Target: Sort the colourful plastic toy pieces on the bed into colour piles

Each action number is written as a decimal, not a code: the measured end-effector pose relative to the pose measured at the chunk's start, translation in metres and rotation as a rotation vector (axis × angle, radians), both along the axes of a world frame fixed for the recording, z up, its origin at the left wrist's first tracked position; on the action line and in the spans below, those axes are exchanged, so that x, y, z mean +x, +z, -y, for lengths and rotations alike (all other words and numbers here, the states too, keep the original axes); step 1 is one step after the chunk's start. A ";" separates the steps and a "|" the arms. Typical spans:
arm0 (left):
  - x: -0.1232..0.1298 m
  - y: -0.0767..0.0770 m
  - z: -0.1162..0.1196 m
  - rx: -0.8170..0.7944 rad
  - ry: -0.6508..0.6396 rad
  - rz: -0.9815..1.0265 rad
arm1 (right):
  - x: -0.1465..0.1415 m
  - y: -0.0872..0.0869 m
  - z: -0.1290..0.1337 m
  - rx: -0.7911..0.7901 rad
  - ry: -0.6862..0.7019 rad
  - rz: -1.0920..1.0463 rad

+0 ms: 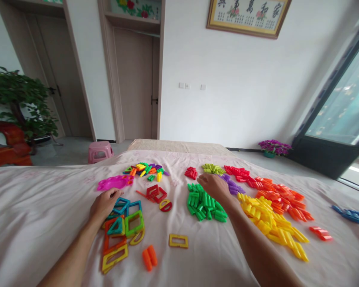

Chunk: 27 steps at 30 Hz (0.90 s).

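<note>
My left hand (104, 204) has its fingers curled together beside the blue magnetic tile frames (134, 207), just in front of a magenta tray-like piece (113, 183). Whatever it pinches, if anything, is hidden. My right hand (213, 185) reaches over the far edge of a heap of green plastic building pieces (201, 202), fingers bent downward and closed. What lies in them cannot be made out. Purple pieces (235, 185) and olive-green pieces (213, 169) lie close to that hand. A small red cluster (191, 173) is left of it.
Yellow pieces (261, 215) and orange pieces (283, 195) lie in heaps at the right, blue ones (354, 216) farther out. Red tile frames (153, 192), a yellow rectangular frame (178, 235) and an orange pair (150, 257) rest on the pale cloth (203, 255). A mixed pile (152, 169) sits farther back.
</note>
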<state>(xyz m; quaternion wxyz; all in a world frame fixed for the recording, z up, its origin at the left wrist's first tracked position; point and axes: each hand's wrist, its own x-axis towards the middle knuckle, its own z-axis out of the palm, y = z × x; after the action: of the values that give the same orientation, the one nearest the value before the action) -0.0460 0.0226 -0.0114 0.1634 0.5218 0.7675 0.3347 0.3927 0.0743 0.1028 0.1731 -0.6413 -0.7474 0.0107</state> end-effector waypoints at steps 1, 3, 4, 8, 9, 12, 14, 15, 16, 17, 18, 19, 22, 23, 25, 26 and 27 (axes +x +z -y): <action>0.000 0.000 0.000 0.004 -0.003 0.002 | -0.010 0.000 -0.001 -0.004 0.036 -0.031; -0.001 -0.001 0.000 0.011 -0.013 0.007 | -0.035 -0.005 -0.006 -0.026 0.137 -0.088; -0.001 -0.001 -0.001 0.015 -0.016 0.010 | -0.049 -0.009 -0.010 -0.039 0.198 -0.111; -0.002 -0.004 -0.001 0.040 -0.021 0.017 | -0.107 -0.036 -0.033 -0.117 0.383 -0.132; -0.001 -0.004 -0.001 0.043 -0.020 0.019 | -0.120 -0.043 -0.040 -0.128 0.402 -0.116; 0.002 -0.001 0.001 0.037 -0.005 0.019 | -0.151 -0.062 -0.061 -0.140 0.434 -0.048; 0.004 0.002 0.002 0.039 0.004 0.011 | -0.163 -0.070 -0.072 -0.146 0.459 -0.001; 0.005 0.003 0.003 0.044 0.007 0.007 | -0.167 -0.073 -0.076 -0.146 0.466 0.015; 0.006 0.004 0.003 0.047 0.009 0.004 | -0.170 -0.075 -0.079 -0.143 0.467 0.023; 0.007 0.005 0.004 0.049 0.012 0.003 | -0.171 -0.076 -0.081 -0.136 0.464 0.023; 0.007 0.006 0.004 0.049 0.014 0.002 | -0.171 -0.076 -0.082 -0.124 0.454 0.017; 0.007 0.006 0.004 0.048 0.015 0.002 | -0.170 -0.077 -0.082 -0.114 0.438 0.009; 0.006 0.004 0.004 0.041 0.013 0.001 | -0.163 -0.075 -0.078 -0.109 0.405 -0.004; 0.005 0.003 0.003 0.037 0.006 0.003 | -0.160 -0.073 -0.075 -0.112 0.402 -0.014; 0.002 0.002 0.002 0.029 -0.005 0.009 | -0.150 -0.067 -0.068 -0.126 0.395 -0.056; 0.001 0.001 0.002 0.023 -0.010 0.008 | -0.143 -0.064 -0.064 -0.129 0.389 -0.089; 0.000 0.000 0.001 0.016 -0.012 0.004 | -0.134 -0.060 -0.058 -0.126 0.383 -0.127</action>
<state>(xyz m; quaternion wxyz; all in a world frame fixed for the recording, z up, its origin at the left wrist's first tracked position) -0.0461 0.0213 -0.0112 0.1628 0.5271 0.7613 0.3408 0.2588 0.1326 0.0430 0.1743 -0.4953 -0.8410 0.1305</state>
